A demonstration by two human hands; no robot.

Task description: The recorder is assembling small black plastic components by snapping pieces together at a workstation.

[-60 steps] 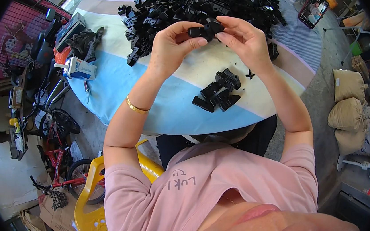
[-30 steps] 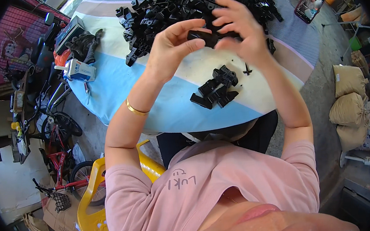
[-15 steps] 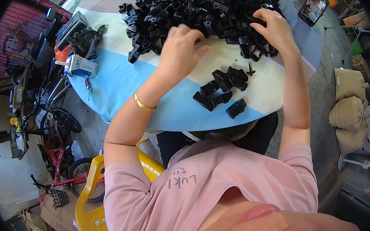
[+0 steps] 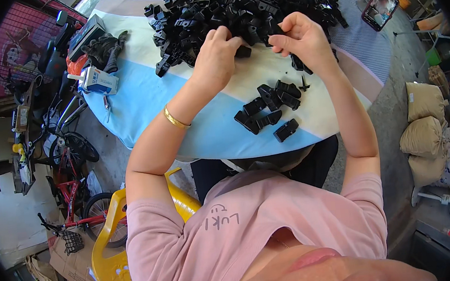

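Observation:
A big heap of black plastic parts (image 4: pixel 255 7) covers the far side of the table. At its near edge my left hand (image 4: pixel 214 57) is closed, its fingers curled around a black plastic part (image 4: pixel 242 51) that sticks out past the thumb. Just to the right, my right hand (image 4: pixel 305 40) pinches a small dark part (image 4: pixel 274 28) between thumb and fingers, seen against the heap. Nearer to me lies a loose cluster of several black parts (image 4: pixel 271 98), with a single black part (image 4: pixel 286 130) close to the table's front edge.
A striped cloth covers the round table (image 4: pixel 178 107). On its left are a blue-and-white box (image 4: pixel 99 80), dark gloves (image 4: pixel 105 50) and a grey box (image 4: pixel 86 34). A phone (image 4: pixel 380 8) stands at the right edge. A yellow chair (image 4: pixel 111 249) is beside me.
My right hand has moved left from the heap's right side toward my left hand and now pinches a part. A part now shows at my left fingers.

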